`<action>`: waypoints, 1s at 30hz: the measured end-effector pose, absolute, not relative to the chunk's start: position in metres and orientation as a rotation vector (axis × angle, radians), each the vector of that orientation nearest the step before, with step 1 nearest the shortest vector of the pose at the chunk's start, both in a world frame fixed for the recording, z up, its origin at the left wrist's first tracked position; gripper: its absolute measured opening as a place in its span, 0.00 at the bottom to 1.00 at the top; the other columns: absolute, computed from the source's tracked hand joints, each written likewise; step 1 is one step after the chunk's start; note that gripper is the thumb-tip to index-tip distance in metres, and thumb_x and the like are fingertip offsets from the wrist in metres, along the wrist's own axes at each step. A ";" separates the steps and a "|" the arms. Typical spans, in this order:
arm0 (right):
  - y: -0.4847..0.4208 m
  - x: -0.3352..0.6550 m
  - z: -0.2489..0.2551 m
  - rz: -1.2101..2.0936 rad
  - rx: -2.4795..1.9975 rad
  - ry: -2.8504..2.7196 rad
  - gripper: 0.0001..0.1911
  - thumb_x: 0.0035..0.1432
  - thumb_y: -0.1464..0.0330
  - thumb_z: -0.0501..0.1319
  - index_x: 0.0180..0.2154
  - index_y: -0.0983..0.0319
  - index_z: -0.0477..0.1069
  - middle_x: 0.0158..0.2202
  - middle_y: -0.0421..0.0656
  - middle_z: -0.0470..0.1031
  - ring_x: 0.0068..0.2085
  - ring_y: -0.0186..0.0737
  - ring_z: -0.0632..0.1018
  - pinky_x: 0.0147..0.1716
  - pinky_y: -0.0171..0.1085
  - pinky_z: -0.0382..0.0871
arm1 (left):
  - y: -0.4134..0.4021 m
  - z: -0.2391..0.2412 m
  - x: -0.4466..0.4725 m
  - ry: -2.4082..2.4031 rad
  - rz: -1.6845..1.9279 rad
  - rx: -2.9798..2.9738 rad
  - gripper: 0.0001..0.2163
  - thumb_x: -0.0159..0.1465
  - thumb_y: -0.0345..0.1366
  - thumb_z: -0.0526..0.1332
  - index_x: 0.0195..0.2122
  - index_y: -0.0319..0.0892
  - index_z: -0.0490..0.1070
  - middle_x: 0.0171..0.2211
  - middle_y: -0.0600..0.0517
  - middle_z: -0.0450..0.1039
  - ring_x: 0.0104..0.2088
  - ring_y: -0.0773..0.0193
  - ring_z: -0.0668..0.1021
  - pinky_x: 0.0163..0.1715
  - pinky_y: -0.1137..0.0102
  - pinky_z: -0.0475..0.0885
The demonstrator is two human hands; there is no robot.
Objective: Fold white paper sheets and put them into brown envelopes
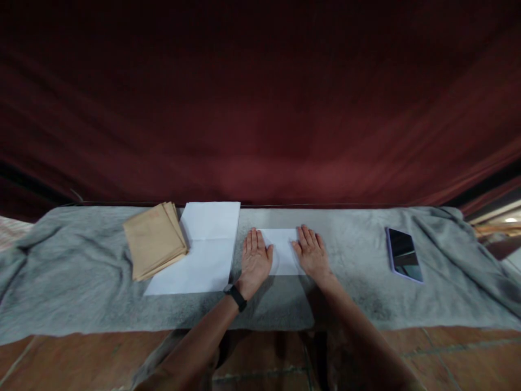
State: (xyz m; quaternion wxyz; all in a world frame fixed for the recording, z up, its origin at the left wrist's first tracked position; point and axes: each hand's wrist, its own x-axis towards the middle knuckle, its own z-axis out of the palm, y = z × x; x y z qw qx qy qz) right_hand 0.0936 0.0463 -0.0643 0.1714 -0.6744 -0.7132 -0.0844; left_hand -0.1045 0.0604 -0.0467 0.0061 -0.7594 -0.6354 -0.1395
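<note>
A small folded white paper point(281, 251) lies on the grey cloth point(81, 271) in front of me. My left hand point(255, 260) lies flat on the paper's left edge, fingers stretched out and together. My right hand point(311, 252) lies flat on its right edge, fingers extended. A black band sits on my left wrist. Neither hand grips anything.
A stack of white sheets point(201, 250) lies left of my hands, with a pile of brown envelopes point(153, 245) overlapping its left side. A phone point(402, 254) with a purple case rests on the cloth at the right. A dark red curtain point(260, 108) hangs behind.
</note>
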 end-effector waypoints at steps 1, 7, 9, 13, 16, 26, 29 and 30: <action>0.046 0.095 -0.065 -0.245 -1.913 -2.021 0.30 0.73 0.58 0.45 0.69 0.66 0.57 0.68 0.54 0.62 0.66 0.54 0.66 0.65 0.54 0.55 | 0.060 -0.045 -0.107 -1.985 -0.461 -2.379 0.28 0.72 0.42 0.50 0.68 0.28 0.57 0.69 0.32 0.56 0.69 0.44 0.61 0.65 0.50 0.62; 0.047 0.096 -0.066 -0.220 -1.903 -2.020 0.30 0.73 0.58 0.44 0.68 0.65 0.58 0.68 0.54 0.61 0.66 0.55 0.66 0.65 0.55 0.54 | 0.073 -0.032 -0.129 -2.001 -0.683 -2.412 0.23 0.68 0.33 0.54 0.64 0.33 0.64 0.63 0.34 0.67 0.63 0.48 0.71 0.60 0.55 0.69; 0.048 0.096 -0.066 -0.214 -1.914 -2.032 0.30 0.73 0.57 0.44 0.68 0.65 0.58 0.69 0.54 0.61 0.66 0.55 0.65 0.65 0.55 0.54 | 0.079 -0.029 -0.135 -2.034 -0.744 -2.416 0.23 0.65 0.30 0.55 0.61 0.34 0.67 0.59 0.37 0.71 0.60 0.50 0.73 0.60 0.58 0.71; 0.048 0.098 -0.065 -0.210 -1.935 -2.047 0.30 0.73 0.57 0.45 0.68 0.65 0.58 0.69 0.53 0.61 0.67 0.54 0.65 0.66 0.55 0.53 | 0.081 -0.029 -0.140 -2.067 -0.806 -2.467 0.24 0.61 0.25 0.56 0.60 0.34 0.69 0.56 0.38 0.71 0.55 0.54 0.76 0.59 0.61 0.72; 0.049 0.100 -0.063 -0.186 -1.941 -2.061 0.29 0.73 0.58 0.45 0.68 0.65 0.59 0.69 0.53 0.61 0.67 0.54 0.65 0.65 0.56 0.53 | 0.078 -0.031 -0.141 -2.109 -0.834 -2.504 0.24 0.60 0.23 0.57 0.58 0.35 0.70 0.55 0.39 0.70 0.51 0.55 0.78 0.58 0.62 0.73; 0.038 0.068 -0.053 -0.111 -1.782 -2.089 0.27 0.73 0.62 0.45 0.68 0.64 0.58 0.70 0.52 0.59 0.69 0.52 0.62 0.67 0.56 0.54 | 0.071 -0.013 -0.136 -2.052 -0.673 -2.556 0.23 0.62 0.23 0.55 0.59 0.36 0.69 0.59 0.38 0.68 0.54 0.54 0.77 0.58 0.60 0.72; 0.032 0.058 -0.055 -0.098 -1.759 -2.148 0.26 0.73 0.62 0.46 0.67 0.63 0.61 0.69 0.52 0.60 0.68 0.53 0.63 0.67 0.57 0.54 | 0.060 -0.012 -0.123 -1.998 -0.584 -2.414 0.23 0.67 0.31 0.55 0.64 0.38 0.65 0.67 0.37 0.60 0.64 0.44 0.68 0.62 0.49 0.65; 0.031 0.057 -0.056 -0.102 -1.764 -2.157 0.26 0.73 0.63 0.47 0.67 0.63 0.61 0.69 0.52 0.60 0.68 0.54 0.63 0.67 0.57 0.53 | 0.056 -0.014 -0.116 -1.953 -0.570 -2.406 0.23 0.69 0.34 0.54 0.65 0.38 0.63 0.69 0.37 0.56 0.67 0.43 0.63 0.64 0.47 0.62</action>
